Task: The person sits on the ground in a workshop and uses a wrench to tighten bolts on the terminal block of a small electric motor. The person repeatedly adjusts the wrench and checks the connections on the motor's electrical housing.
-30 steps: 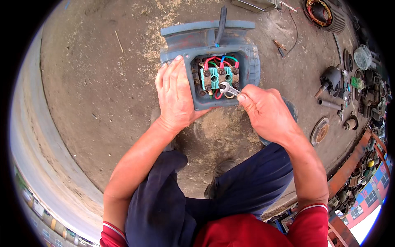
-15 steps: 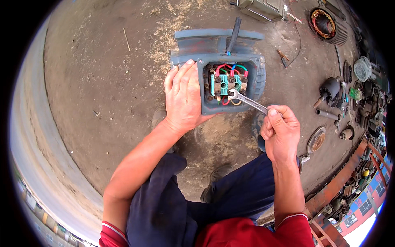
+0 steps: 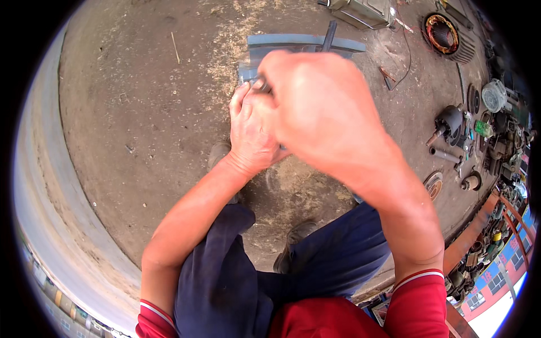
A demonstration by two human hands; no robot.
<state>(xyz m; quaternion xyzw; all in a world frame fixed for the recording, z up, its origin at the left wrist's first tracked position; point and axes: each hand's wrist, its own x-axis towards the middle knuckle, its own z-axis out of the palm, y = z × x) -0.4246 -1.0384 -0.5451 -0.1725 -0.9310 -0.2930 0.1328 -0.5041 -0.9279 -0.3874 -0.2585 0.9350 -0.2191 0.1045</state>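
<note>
Right hand has swung up and across since the last frame, from beside the terminal box to right over it. Going left to right: a thin stick lies on the dirt floor, well in from its left edge. Next is the left hand, fingers straight and close together, laid along the left side of the grey motor housing. That housing sits on the floor just past the shoes, its terminal box blocked by the right hand; a black cable sticks up behind. Right wrist's bent inward, fingers look curled, but it's blurry so I can't tell their grip. Some dark metal end shows by the left fingertips, too smeared to call it the wrench. Further right there's a metal case, a wound stator, then loose motor parts toward the floor's right edge.
</note>
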